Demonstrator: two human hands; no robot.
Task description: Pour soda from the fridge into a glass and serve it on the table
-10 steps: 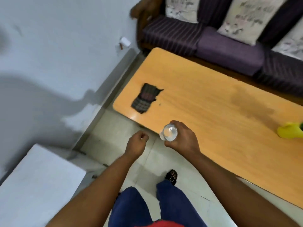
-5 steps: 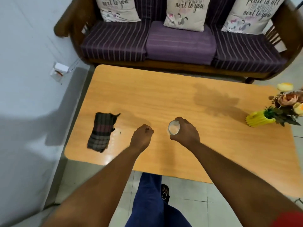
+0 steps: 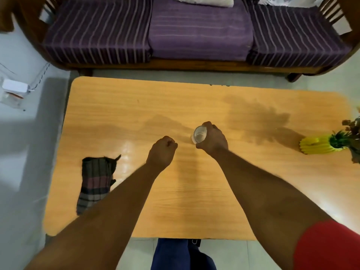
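Having been carried in from the table's edge a second ago, the glass [image 3: 199,135] is now held over the middle of the table [image 3: 194,201], wrapped by the right hand [image 3: 213,140]. Contact with the wood perhaps cannot be told from above; the left hand [image 3: 162,152] is kept fisted and empty, so only the setting down is judged to remain.

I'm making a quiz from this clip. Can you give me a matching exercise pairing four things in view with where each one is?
Things:
1. glass
2. checked cloth
3. yellow vase
4. sofa

Places:
A. right end of the table
B. beyond the table's far edge
C. in the right hand
D. left end of the table

Pairs: 1-C, 2-D, 3-A, 4-B
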